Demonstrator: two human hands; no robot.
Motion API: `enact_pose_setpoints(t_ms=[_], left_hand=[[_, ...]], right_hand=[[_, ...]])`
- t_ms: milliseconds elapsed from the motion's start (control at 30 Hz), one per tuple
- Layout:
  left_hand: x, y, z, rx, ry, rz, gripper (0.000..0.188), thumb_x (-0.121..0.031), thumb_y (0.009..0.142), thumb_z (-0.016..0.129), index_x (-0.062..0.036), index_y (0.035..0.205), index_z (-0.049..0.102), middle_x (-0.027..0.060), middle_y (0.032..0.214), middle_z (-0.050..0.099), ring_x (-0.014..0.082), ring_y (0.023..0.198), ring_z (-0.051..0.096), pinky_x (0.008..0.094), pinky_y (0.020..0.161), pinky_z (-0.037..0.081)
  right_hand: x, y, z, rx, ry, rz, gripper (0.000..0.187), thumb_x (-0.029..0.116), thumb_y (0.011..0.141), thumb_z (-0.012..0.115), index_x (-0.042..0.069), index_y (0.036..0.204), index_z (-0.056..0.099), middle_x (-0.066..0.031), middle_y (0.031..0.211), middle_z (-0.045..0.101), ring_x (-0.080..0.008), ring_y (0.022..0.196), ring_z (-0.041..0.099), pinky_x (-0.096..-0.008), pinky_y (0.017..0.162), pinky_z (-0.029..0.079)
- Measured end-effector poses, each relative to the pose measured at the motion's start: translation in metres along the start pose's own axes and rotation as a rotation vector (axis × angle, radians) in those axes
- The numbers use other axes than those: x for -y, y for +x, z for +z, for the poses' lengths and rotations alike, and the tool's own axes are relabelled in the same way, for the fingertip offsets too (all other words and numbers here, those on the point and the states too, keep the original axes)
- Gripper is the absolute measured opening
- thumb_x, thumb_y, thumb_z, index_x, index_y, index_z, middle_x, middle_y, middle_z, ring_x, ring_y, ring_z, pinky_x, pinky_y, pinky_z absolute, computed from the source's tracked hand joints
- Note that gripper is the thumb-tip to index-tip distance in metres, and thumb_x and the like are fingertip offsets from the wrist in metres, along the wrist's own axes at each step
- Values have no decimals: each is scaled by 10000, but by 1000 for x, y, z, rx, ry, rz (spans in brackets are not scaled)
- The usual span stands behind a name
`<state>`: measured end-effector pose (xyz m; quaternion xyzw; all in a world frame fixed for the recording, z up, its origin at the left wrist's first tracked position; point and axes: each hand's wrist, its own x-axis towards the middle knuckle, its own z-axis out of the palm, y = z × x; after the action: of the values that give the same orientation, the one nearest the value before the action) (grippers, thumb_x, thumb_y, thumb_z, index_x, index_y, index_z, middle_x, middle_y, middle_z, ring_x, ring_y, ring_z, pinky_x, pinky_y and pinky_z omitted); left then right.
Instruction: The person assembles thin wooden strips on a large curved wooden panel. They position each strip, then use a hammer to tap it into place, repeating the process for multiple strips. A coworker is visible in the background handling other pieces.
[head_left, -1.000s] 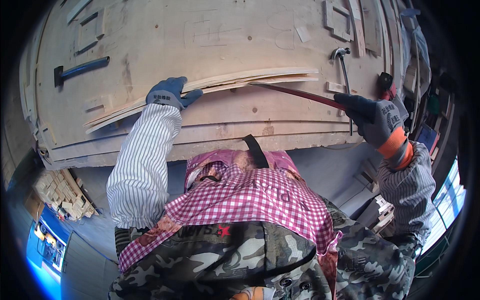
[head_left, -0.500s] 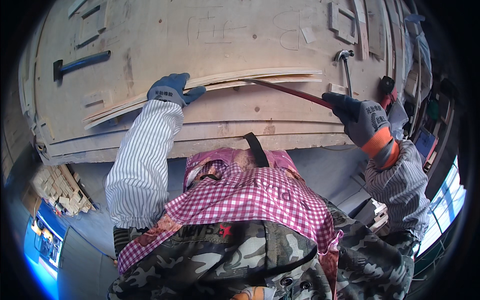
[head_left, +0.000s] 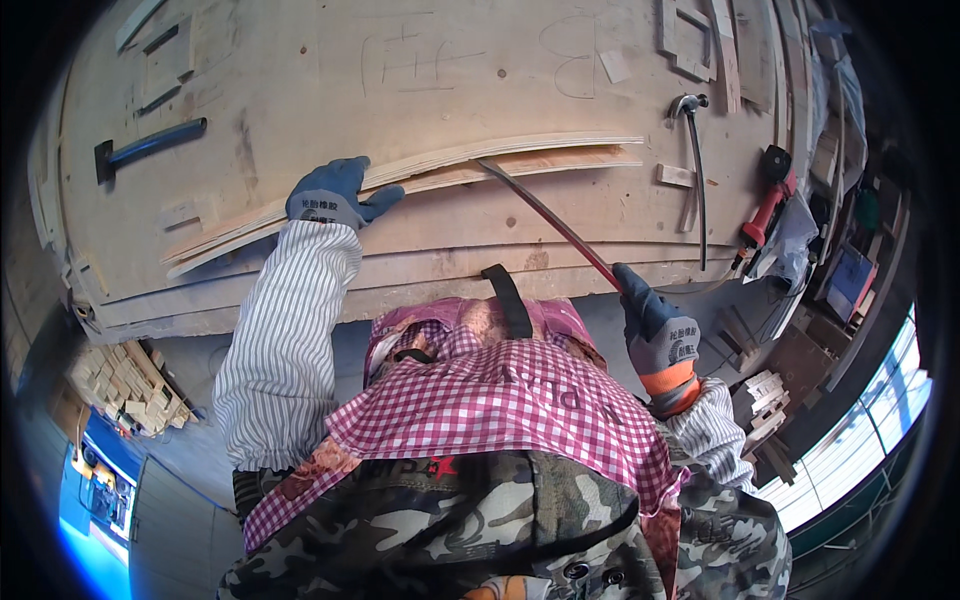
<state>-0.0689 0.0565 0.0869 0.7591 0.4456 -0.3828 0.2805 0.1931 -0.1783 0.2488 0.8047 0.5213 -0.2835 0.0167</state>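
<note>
My left hand (head_left: 333, 195), in a blue and grey glove, presses down on a long thin plywood strip stack (head_left: 480, 163) lying across a big wooden workbench (head_left: 330, 80). My right hand (head_left: 655, 325), also gloved, grips the near end of a long red pry bar (head_left: 550, 220). The bar's far tip is wedged between the strips near their middle. The right hand sits off the bench's front edge, by my chest.
A blue-handled hammer (head_left: 145, 147) lies at the bench's left. A claw hammer with a dark handle (head_left: 693, 165) and a red power tool (head_left: 768, 205) lie at the right. Small wood blocks (head_left: 125, 385) are piled on the floor at lower left. Wood offcuts sit at the bench's top right.
My right hand has pulled the pry bar's handle down and toward me, off the bench edge. The left hand stays on the strips.
</note>
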Motion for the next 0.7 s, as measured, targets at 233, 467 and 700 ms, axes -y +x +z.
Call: enact_pose_setpoints(t_ms=[233, 467, 700], left_hand=[[-2, 2, 2, -47, -10, -16, 756, -650, 796, 504, -108, 1321, 453, 103, 1335, 478, 259, 1211, 471, 354, 1039, 359], [0, 1, 4, -52, -34, -12, 741, -639, 796, 514, -108, 1310, 469, 108, 1305, 507, 264, 1184, 497, 353, 1024, 375], [-1, -2, 2, -14, -11, -2, 789, -694, 801, 450, -101, 1322, 439, 108, 1321, 481, 257, 1204, 473, 367, 1021, 380]], right_hand=[[-1, 52, -86, 122, -162, -211, 313, 99, 860, 589, 164, 1165, 617, -114, 733, 651, -237, 556, 616, -315, 525, 461], [9, 82, -87, 206, -293, -140, 265, 181, 846, 573, 181, 1102, 639, -132, 785, 654, -308, 688, 634, -386, 624, 498], [-23, 66, -68, 187, -62, -36, 300, 117, 853, 571, 162, 1144, 623, -114, 864, 665, -246, 717, 622, -338, 644, 492]])
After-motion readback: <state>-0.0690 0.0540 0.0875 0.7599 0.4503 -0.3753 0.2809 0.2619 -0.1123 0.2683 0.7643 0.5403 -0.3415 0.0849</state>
